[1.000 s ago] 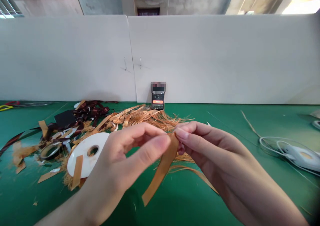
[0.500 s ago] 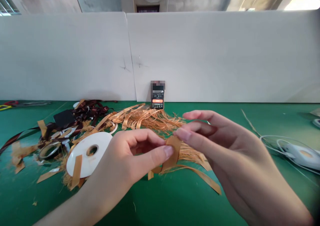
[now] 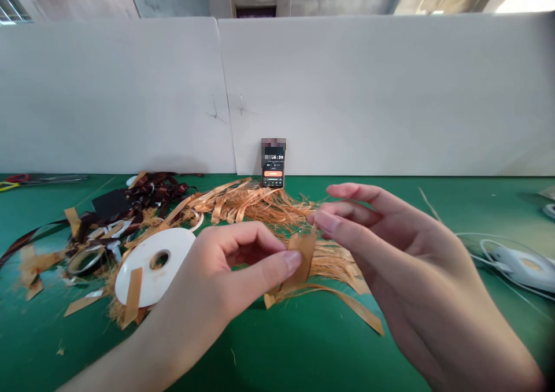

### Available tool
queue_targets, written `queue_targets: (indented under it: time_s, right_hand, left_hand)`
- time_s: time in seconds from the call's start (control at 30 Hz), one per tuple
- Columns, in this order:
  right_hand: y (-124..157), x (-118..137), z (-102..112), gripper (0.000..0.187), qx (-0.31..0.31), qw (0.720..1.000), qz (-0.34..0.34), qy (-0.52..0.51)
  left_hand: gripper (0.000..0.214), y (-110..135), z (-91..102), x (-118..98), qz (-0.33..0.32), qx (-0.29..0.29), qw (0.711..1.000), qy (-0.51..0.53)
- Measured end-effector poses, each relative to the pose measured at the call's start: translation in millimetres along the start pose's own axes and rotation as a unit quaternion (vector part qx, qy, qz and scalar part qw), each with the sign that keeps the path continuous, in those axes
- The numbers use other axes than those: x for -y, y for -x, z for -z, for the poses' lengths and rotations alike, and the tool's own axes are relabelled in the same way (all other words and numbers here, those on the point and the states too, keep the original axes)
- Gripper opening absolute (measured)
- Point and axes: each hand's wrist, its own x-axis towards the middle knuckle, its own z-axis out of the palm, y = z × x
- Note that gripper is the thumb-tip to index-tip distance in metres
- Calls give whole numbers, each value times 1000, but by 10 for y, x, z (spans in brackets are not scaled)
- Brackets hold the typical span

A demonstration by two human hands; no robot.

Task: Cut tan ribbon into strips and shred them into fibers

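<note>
My left hand pinches a short tan ribbon between thumb and forefinger. The ribbon stands bent upward, its top edge free. Just above that edge, my right hand has thumb and forefinger pressed together on what look like fine ribbon threads, while its other fingers are loosely curled. Beneath the hands lies a long tan ribbon strip. Behind them spreads a pile of frayed tan ribbons with long loose fringes, partly hidden by my fingers.
A white spool lies left with a ribbon scrap on it. Around it are a tape roll, dark brown ribbon and thread fluff. Scissors rest far left. A phone leans on the white partition; a white corded device sits right.
My right hand has moved slightly up and right, away from the ribbon's top edge, leaving a small gap. My left hand keeps its pinch on the ribbon.
</note>
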Motion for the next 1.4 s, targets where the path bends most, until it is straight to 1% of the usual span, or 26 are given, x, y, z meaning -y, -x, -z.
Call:
queue_targets:
  time_s: [0.1,0.17,0.2,0.3,0.37,0.43,0.5,0.53,0.57,0.6,0.67,0.73,0.77,0.8,0.87,0.93,0.97,1.0,1.07,1.13,1.17,1.2,1.27,1.33,1.37,1.4]
  right_hand:
    - [2,5,-8,27,56,998,-25,-3]
    - [-6,5,-3,26,67,997,-28,-4]
    - [-13,3,2,26,53,998,-17,-5]
    - [-30,-3,16,27,-19,999,31,-27]
    - [-28,-1,9,28,-40,997,41,-42]
    - [-14,4,-10,35,-13,999,16,-42]
    - [4,9,-26,41,39,999,-21,-28]
    - [10,10,-28,40,58,998,-33,-23]
    - [14,11,-26,38,60,997,-34,-20]
    - [15,12,-19,34,49,998,-25,-22]
    - [7,17,0,30,-1,999,9,-32]
    - [-4,24,11,32,-39,998,34,-40]
    - [-8,28,9,34,-42,998,34,-42]
    - [-8,31,4,38,-34,998,24,-41]
    - [-3,31,-13,45,5,999,-10,-35]
    - [1,25,-22,43,40,998,-33,-33]
    - [1,20,-20,39,43,998,-31,-34]
    - [-2,16,-13,35,33,999,-18,-38]
    - [-12,13,7,30,-14,999,21,-48]
    - [-18,17,21,30,-54,996,45,-56]
    - [-16,21,21,31,-54,996,45,-58]
    - [-11,24,17,34,-42,997,36,-58]
    - [2,27,1,40,14,999,-1,-52]
    - [9,21,-10,40,62,996,-36,-48]
    - [6,16,-9,38,64,996,-41,-49]
    - [-1,11,-3,35,52,997,-34,-51]
  left_hand:
    - [19,3,-13,-10,0,0,1000,7]
    - [20,6,-19,-16,1,6,1000,9]
    - [20,8,-19,-18,4,9,1000,9]
    - [23,9,-14,-23,23,9,1000,4]
    - [23,8,-13,-28,35,1,999,4]
    - [23,5,-15,-34,34,-1,999,6]
    - [21,3,-17,-39,28,6,1000,9]
    - [20,3,-17,-40,24,11,1000,11]
    - [20,3,-17,-38,20,16,1000,11]
    - [21,4,-17,-35,15,18,1000,11]
    - [23,8,-15,-25,12,14,1000,11]
    - [23,11,-11,-14,19,7,1000,12]
    - [22,10,-9,-9,24,3,1000,13]
    - [22,7,-7,-4,26,4,1000,15]
    - [22,-1,-2,1,20,13,1000,16]
    - [21,-8,1,1,8,18,1000,12]
    - [21,-9,1,0,4,19,1000,9]
    - [21,-7,-2,-3,4,17,1000,7]
    - [22,2,-14,-8,8,0,1000,8]
    - [22,14,-31,-13,12,-21,1000,16]
    - [21,18,-39,-15,12,-31,999,20]
    - [21,20,-46,-16,11,-35,999,22]
    - [21,21,-55,-18,8,-31,999,21]
    - [21,20,-60,-21,4,-29,999,17]
    - [20,21,-61,-24,1,-31,999,17]
    - [20,22,-63,-27,-1,-34,999,17]
